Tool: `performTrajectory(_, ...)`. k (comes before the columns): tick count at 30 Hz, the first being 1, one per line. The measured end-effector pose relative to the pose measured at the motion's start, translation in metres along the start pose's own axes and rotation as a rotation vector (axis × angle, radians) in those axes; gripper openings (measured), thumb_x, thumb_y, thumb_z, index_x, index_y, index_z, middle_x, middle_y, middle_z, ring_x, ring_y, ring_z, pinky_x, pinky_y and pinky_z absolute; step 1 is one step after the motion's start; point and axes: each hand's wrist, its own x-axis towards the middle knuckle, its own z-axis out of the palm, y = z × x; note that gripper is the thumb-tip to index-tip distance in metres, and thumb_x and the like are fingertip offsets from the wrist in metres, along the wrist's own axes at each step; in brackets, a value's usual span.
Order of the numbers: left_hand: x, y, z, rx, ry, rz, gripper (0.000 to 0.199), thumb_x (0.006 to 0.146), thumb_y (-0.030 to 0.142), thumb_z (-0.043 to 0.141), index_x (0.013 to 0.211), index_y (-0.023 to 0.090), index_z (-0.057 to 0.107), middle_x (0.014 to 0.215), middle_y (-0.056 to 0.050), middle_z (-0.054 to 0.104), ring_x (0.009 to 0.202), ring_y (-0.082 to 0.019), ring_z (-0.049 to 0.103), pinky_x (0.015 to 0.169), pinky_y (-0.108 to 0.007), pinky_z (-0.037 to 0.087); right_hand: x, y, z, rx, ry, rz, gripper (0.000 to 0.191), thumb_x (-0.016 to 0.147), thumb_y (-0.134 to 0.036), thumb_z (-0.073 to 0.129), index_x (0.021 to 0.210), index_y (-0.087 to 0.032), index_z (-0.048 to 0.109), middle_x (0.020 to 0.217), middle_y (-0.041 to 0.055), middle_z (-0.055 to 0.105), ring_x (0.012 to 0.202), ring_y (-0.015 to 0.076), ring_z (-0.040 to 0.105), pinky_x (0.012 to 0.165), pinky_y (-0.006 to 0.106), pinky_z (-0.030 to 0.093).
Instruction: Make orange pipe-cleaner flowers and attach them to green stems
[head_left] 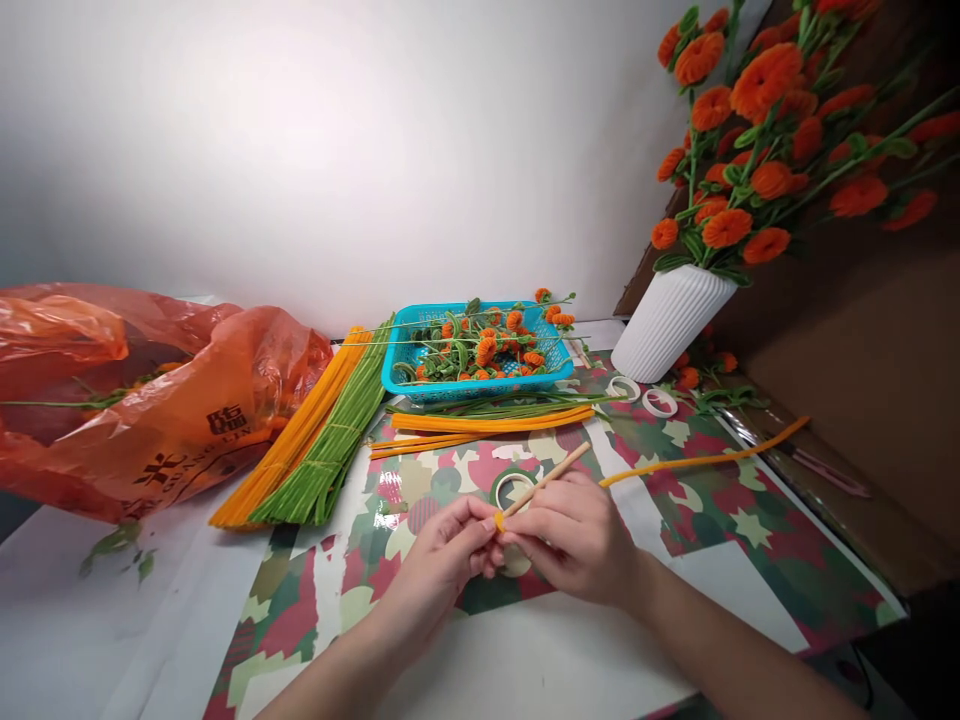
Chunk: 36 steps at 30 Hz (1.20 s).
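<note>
Close together over the table's middle, my left hand point(457, 545) and my right hand point(574, 530) are both closed in a pinch. Between the fingertips is a small yellow-orange coil point(499, 521) at the lower end of a thin wooden stick point(551, 475). The stick slants up to the right, along my right fingers. From behind my right hand a long yellow-orange pipe cleaner point(697, 461) runs out to the right. My left fingers pinch the coil at the stick's end. My right fingers hold the pipe cleaner near it; their exact grip on the stick is partly hidden.
Behind my hands lie loose pipe cleaners point(487, 422) and a blue basket point(480, 390) of orange flowers. Left are green bundles point(330, 430), yellow-orange bundles point(292, 430) and an orange plastic bag point(180, 420). Tape rolls point(660, 402) sit by a white vase point(671, 320) with orange flowers.
</note>
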Motion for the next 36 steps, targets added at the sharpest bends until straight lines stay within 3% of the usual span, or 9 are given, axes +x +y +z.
performTrajectory(3, -0.001, -0.003, 0.001, -0.073, -0.031, -0.008, 0.028, 0.075, 0.034, 0.075, 0.076, 0.017, 0.053, 0.065, 0.005, 0.054, 0.058, -0.006, 0.041, 0.058, -0.018, 0.035, -0.001, 0.001, 0.001, 0.067, -0.031, -0.012, 0.015, 0.09, -0.016, 0.054, 0.078, -0.017, 0.062, 0.063, -0.0009, 0.065, 0.058, 0.0113, 0.056, 0.062, 0.028, 0.035)
performTrajectory(9, 0.001, -0.007, 0.0, -0.181, -0.07, -0.012, 0.026, 0.074, 0.03, 0.074, 0.076, 0.019, 0.05, 0.068, 0.004, 0.052, 0.06, -0.008, 0.039, 0.058, -0.019, 0.032, 0.0, 0.002, -0.002, 0.171, -0.059, 0.031, 0.021, 0.093, -0.021, 0.051, 0.077, -0.018, 0.064, 0.055, -0.0025, 0.061, 0.051, 0.0107, 0.052, 0.058, 0.028, 0.032)
performTrajectory(14, 0.002, -0.006, -0.007, -0.129, -0.152, 0.038, 0.025, 0.075, 0.032, 0.073, 0.076, 0.019, 0.051, 0.07, 0.003, 0.051, 0.061, -0.009, 0.039, 0.059, -0.022, 0.031, 0.0, 0.01, -0.007, 0.39, -0.114, 0.164, 0.026, 0.093, -0.031, 0.056, 0.073, -0.018, 0.067, 0.056, -0.0015, 0.064, 0.049, 0.0095, 0.051, 0.059, 0.027, 0.036)
performTrajectory(18, -0.004, 0.008, -0.013, 0.283, -0.305, 0.14, 0.019, 0.085, 0.034, 0.062, 0.079, 0.019, 0.053, 0.078, 0.001, 0.052, 0.071, -0.013, 0.044, 0.065, -0.025, 0.034, 0.0, 0.017, -0.013, 0.447, -0.361, 0.284, 0.026, 0.09, -0.033, 0.062, 0.069, -0.017, 0.068, 0.056, -0.0028, 0.065, 0.049, 0.0082, 0.049, 0.067, 0.029, 0.037)
performTrajectory(21, -0.009, 0.021, -0.012, 0.744, -0.338, 0.225, 0.015, 0.093, 0.028, 0.047, 0.083, 0.02, 0.055, 0.081, 0.0, 0.052, 0.073, -0.015, 0.044, 0.067, -0.026, 0.034, 0.002, 0.019, -0.015, 0.338, -0.416, 0.237, 0.021, 0.088, -0.026, 0.062, 0.069, -0.018, 0.067, 0.059, -0.0035, 0.066, 0.053, 0.009, 0.052, 0.07, 0.03, 0.032)
performTrajectory(24, -0.01, 0.025, -0.009, 1.094, -0.274, 0.35, 0.018, 0.093, 0.022, 0.041, 0.078, 0.02, 0.05, 0.076, 0.0, 0.051, 0.069, -0.016, 0.041, 0.065, -0.027, 0.032, 0.002, 0.017, -0.011, 0.135, -0.377, 0.116, 0.021, 0.089, -0.019, 0.055, 0.07, -0.017, 0.063, 0.06, -0.0036, 0.064, 0.056, 0.0097, 0.051, 0.066, 0.03, 0.027)
performTrajectory(26, -0.009, 0.022, -0.008, 1.196, -0.197, 0.384, 0.019, 0.093, 0.021, 0.037, 0.076, 0.021, 0.046, 0.075, -0.001, 0.05, 0.069, -0.017, 0.041, 0.063, -0.027, 0.031, 0.001, 0.014, -0.005, -0.03, -0.3, 0.027, 0.024, 0.09, -0.016, 0.049, 0.069, -0.017, 0.061, 0.059, -0.0028, 0.06, 0.056, 0.0104, 0.047, 0.064, 0.03, 0.024)
performTrajectory(30, -0.008, 0.012, -0.007, 1.205, -0.067, 0.339, 0.02, 0.095, 0.026, 0.034, 0.077, 0.022, 0.042, 0.074, -0.001, 0.05, 0.067, -0.019, 0.042, 0.061, -0.028, 0.03, -0.003, 0.006, 0.006, -0.254, -0.206, -0.053, 0.032, 0.093, -0.013, 0.041, 0.067, -0.017, 0.059, 0.055, -0.0021, 0.051, 0.055, 0.0124, 0.038, 0.065, 0.031, 0.022)
performTrajectory(36, -0.006, 0.003, -0.006, 1.152, 0.005, 0.272, 0.018, 0.095, 0.032, 0.035, 0.083, 0.024, 0.044, 0.071, 0.0, 0.049, 0.06, -0.019, 0.041, 0.056, -0.029, 0.025, -0.004, 0.0, 0.009, -0.327, -0.127, -0.065, 0.032, 0.093, -0.01, 0.043, 0.065, -0.017, 0.056, 0.053, -0.0031, 0.047, 0.055, 0.0121, 0.038, 0.063, 0.031, 0.021)
